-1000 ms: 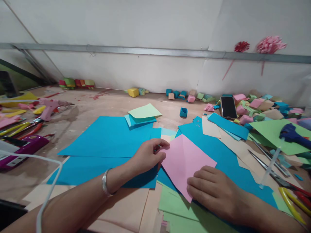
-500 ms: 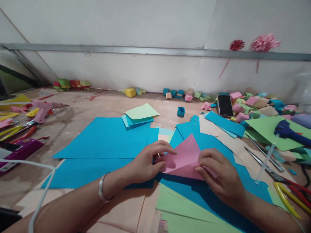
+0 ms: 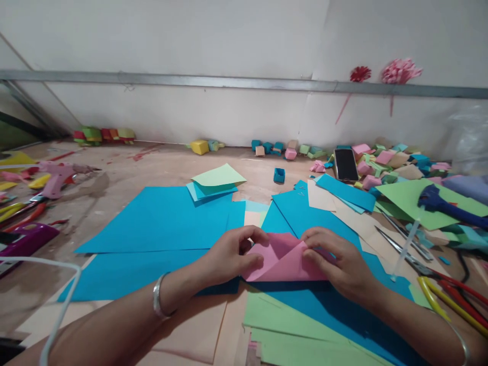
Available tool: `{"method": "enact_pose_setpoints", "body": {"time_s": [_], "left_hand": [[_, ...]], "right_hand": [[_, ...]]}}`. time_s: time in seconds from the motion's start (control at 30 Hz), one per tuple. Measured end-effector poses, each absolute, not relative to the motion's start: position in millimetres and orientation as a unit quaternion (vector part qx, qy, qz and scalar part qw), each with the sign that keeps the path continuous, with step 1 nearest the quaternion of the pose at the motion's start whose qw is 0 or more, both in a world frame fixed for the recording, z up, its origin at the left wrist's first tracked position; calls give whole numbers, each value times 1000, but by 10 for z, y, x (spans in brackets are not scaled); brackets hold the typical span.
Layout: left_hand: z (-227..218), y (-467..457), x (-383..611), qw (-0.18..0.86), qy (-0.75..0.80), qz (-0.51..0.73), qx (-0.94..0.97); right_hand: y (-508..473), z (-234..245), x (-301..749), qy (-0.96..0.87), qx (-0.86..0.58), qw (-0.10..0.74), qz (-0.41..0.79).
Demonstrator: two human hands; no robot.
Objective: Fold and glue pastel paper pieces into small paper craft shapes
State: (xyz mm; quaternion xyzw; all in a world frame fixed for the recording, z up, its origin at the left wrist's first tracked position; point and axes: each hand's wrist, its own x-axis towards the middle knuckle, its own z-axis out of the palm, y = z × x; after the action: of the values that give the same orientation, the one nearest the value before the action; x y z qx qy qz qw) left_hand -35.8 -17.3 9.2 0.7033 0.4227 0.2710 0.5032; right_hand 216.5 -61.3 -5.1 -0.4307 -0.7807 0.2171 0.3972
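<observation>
A pink paper square (image 3: 284,263) lies partly folded on blue sheets (image 3: 163,223) in front of me. My left hand (image 3: 232,256), with a silver bangle on its wrist, pinches the pink paper's left corner. My right hand (image 3: 337,262) pinches the folded-over flap at the paper's top right and presses it down. Both hands are closed on the paper. Green sheets (image 3: 290,325) lie under the blue ones near me.
A phone (image 3: 345,164) lies among several small folded paper boxes (image 3: 381,162) at the back right. A blue glue gun (image 3: 438,201) and scissors (image 3: 438,282) are on the right. A pink glue gun (image 3: 57,175) and tools sit at the left. A small blue box (image 3: 279,175) stands mid-table.
The pink square lay flat a second ago; my right hand has lifted its near corner and folded it up toward the far corner. The left hand stayed on the left corner.
</observation>
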Motion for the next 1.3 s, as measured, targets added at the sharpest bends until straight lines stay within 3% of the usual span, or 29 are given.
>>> {"method": "enact_pose_setpoints", "body": {"time_s": [0.23, 0.47, 0.63, 0.97, 1.3], "left_hand": [[101, -212, -391, 579, 345, 207, 709], [201, -350, -434, 665, 284, 156, 673], [234, -396, -429, 712, 284, 156, 623], [225, -294, -424, 576, 351, 140, 724], [121, -248, -337, 446, 375, 225, 781]], "right_hand": [[-633, -68, 2180, -795, -425, 405, 154], [-645, -67, 2169, -761, -460, 383, 253], [-649, -48, 2156, -733, -417, 421, 335], [-669, -122, 2150, -659, -502, 453, 329], [-682, -66, 2135, -621, -503, 496, 339]]}}
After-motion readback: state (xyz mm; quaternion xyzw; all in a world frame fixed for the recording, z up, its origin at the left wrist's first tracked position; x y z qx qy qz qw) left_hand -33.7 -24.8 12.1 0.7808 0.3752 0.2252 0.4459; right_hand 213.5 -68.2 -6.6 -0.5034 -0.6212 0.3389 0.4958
